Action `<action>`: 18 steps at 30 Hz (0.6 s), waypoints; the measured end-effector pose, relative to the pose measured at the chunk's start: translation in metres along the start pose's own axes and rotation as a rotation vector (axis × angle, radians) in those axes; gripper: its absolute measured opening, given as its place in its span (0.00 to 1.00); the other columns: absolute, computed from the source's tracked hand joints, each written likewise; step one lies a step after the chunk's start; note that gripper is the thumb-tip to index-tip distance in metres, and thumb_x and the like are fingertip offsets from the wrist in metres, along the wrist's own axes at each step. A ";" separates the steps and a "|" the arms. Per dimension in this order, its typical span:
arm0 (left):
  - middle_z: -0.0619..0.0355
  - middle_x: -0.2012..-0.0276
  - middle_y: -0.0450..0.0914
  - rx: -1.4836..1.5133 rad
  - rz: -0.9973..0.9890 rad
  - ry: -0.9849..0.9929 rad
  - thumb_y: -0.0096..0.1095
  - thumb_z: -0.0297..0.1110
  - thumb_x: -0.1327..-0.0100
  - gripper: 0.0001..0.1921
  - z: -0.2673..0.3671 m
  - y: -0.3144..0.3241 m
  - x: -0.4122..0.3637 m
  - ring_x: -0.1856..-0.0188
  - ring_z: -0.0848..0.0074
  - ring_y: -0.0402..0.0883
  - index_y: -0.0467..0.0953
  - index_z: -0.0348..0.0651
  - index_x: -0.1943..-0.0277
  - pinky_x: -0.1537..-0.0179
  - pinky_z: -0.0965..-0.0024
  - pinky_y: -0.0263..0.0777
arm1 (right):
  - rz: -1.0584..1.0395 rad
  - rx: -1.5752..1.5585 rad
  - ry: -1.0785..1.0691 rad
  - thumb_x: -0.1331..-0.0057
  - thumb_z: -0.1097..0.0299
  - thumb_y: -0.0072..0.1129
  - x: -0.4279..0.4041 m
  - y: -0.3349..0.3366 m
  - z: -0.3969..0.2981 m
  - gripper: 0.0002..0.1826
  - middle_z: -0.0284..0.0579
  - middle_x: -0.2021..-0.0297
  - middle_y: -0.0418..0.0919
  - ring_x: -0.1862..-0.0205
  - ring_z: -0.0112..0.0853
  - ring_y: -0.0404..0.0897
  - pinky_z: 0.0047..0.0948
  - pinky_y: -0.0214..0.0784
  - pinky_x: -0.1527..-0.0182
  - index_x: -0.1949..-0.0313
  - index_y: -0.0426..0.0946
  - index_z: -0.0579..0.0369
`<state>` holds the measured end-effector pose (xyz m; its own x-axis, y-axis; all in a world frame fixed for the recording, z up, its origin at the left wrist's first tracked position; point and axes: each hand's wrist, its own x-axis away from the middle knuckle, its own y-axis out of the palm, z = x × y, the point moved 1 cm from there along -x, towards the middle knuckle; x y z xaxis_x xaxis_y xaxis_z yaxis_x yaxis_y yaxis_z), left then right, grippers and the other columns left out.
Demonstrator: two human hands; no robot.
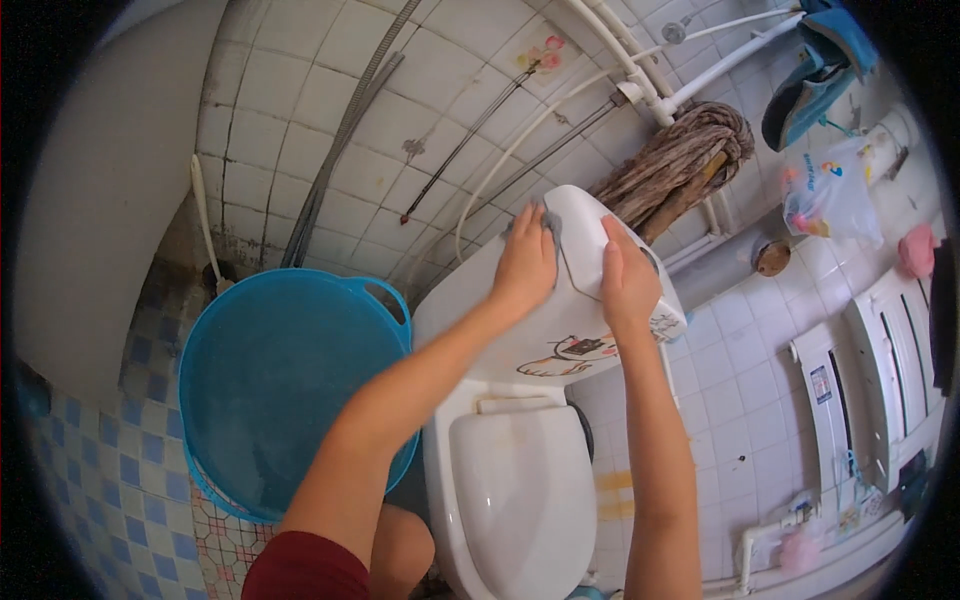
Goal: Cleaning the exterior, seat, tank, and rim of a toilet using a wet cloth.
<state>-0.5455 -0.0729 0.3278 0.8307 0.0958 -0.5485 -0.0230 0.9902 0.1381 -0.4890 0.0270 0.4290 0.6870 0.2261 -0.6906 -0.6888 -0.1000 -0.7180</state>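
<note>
My left hand (526, 259) presses a grey cloth (553, 225) against the white ceramic toilet tank (457, 315). Most of the cloth is hidden under the fingers. My right hand (628, 281) grips the tank's top part (581, 232) near its right edge, thumb close to the fingers. A small dark patch shows beside that hand; I cannot tell what it is. A cartoon sticker (585, 346) decorates the tank's front. Below it, the white toilet lid (525, 495) is down.
At left stands a large blue plastic tub (296, 276) of cloudy water. Behind the tank are a mop head (667, 165), white pipes (637, 79) and grey hoses (337, 142) along the tiled wall. Blue slippers (806, 97) and a plastic bag (832, 191) hang at right, near a white slatted rack (885, 375).
</note>
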 end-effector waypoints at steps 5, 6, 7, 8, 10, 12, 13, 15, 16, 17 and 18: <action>0.35 0.34 0.52 0.073 0.012 0.149 0.40 0.32 0.32 0.25 0.002 0.010 0.060 0.32 0.47 0.51 0.56 0.25 0.36 0.32 0.57 0.47 | 0.015 0.035 0.017 0.33 0.60 0.41 0.001 -0.006 0.005 0.19 0.42 0.49 0.77 0.45 0.39 0.74 0.34 0.65 0.46 0.47 0.75 0.47; 0.35 0.34 0.52 0.056 0.022 0.140 0.40 0.32 0.32 0.25 -0.016 -0.001 0.059 0.32 0.47 0.51 0.56 0.25 0.36 0.32 0.57 0.47 | 0.023 -0.004 0.010 0.33 0.60 0.41 0.000 -0.004 0.000 0.19 0.42 0.49 0.77 0.45 0.39 0.74 0.34 0.65 0.46 0.48 0.75 0.47; 0.34 0.34 0.52 0.091 0.029 0.057 0.40 0.33 0.32 0.25 -0.041 -0.008 0.054 0.32 0.46 0.51 0.56 0.25 0.37 0.32 0.56 0.47 | 0.036 -0.034 0.004 0.33 0.60 0.42 -0.001 -0.004 -0.005 0.19 0.42 0.49 0.77 0.45 0.39 0.74 0.34 0.65 0.46 0.48 0.75 0.47; 0.34 0.34 0.52 0.133 0.032 -0.020 0.40 0.34 0.32 0.25 -0.055 -0.010 0.051 0.32 0.45 0.51 0.56 0.24 0.37 0.32 0.55 0.46 | 0.036 -0.036 0.003 0.33 0.60 0.42 0.000 -0.004 -0.006 0.19 0.42 0.49 0.77 0.45 0.39 0.74 0.34 0.65 0.46 0.48 0.75 0.47; 0.34 0.34 0.52 0.034 0.032 -0.029 0.40 0.35 0.31 0.25 -0.039 0.005 0.046 0.32 0.45 0.51 0.57 0.23 0.38 0.32 0.56 0.46 | 0.024 0.006 0.030 0.33 0.60 0.42 0.002 0.001 -0.003 0.19 0.43 0.49 0.77 0.45 0.39 0.74 0.33 0.65 0.46 0.49 0.76 0.48; 0.34 0.35 0.54 0.005 0.056 0.059 0.39 0.35 0.31 0.24 0.005 0.025 0.037 0.32 0.49 0.52 0.59 0.21 0.40 0.31 0.59 0.45 | 0.035 0.024 0.034 0.34 0.60 0.42 0.002 -0.005 0.007 0.19 0.43 0.49 0.77 0.46 0.39 0.75 0.33 0.65 0.46 0.49 0.76 0.49; 0.34 0.35 0.54 0.000 0.059 0.056 0.39 0.35 0.31 0.24 0.000 0.022 0.032 0.32 0.49 0.52 0.59 0.21 0.40 0.31 0.59 0.45 | 0.033 0.002 0.030 0.34 0.60 0.42 0.002 -0.006 0.006 0.19 0.44 0.49 0.77 0.46 0.38 0.75 0.33 0.66 0.46 0.49 0.76 0.50; 0.34 0.35 0.54 0.126 0.036 0.065 0.38 0.36 0.30 0.24 -0.021 0.010 0.026 0.31 0.50 0.51 0.59 0.22 0.39 0.31 0.59 0.44 | 0.042 -0.009 0.014 0.34 0.60 0.42 0.001 -0.006 0.000 0.19 0.44 0.50 0.77 0.46 0.39 0.75 0.33 0.66 0.46 0.50 0.77 0.50; 0.34 0.35 0.54 0.103 0.023 -0.045 0.37 0.38 0.30 0.26 -0.053 -0.001 0.033 0.31 0.50 0.50 0.57 0.23 0.38 0.31 0.59 0.44 | 0.059 -0.031 -0.009 0.34 0.60 0.42 -0.002 -0.003 -0.006 0.19 0.44 0.50 0.77 0.46 0.39 0.75 0.33 0.66 0.46 0.50 0.77 0.50; 0.34 0.35 0.54 0.083 0.049 -0.191 0.36 0.39 0.30 0.27 -0.085 -0.011 0.045 0.31 0.50 0.50 0.57 0.24 0.38 0.31 0.60 0.43 | 0.060 -0.044 -0.006 0.34 0.60 0.42 -0.001 0.000 -0.010 0.19 0.44 0.50 0.77 0.46 0.39 0.75 0.33 0.66 0.46 0.50 0.77 0.50; 0.35 0.34 0.54 0.075 0.070 -0.332 0.35 0.41 0.30 0.27 -0.092 -0.015 0.053 0.31 0.50 0.49 0.57 0.24 0.37 0.31 0.60 0.43 | 0.060 -0.036 0.001 0.34 0.60 0.42 -0.001 0.000 -0.009 0.19 0.44 0.50 0.78 0.46 0.39 0.75 0.33 0.66 0.46 0.50 0.77 0.50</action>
<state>-0.5525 -0.0731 0.2211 0.9645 0.1128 -0.2387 -0.0559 0.9709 0.2329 -0.4876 0.0177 0.4292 0.6448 0.2174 -0.7328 -0.7201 -0.1486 -0.6777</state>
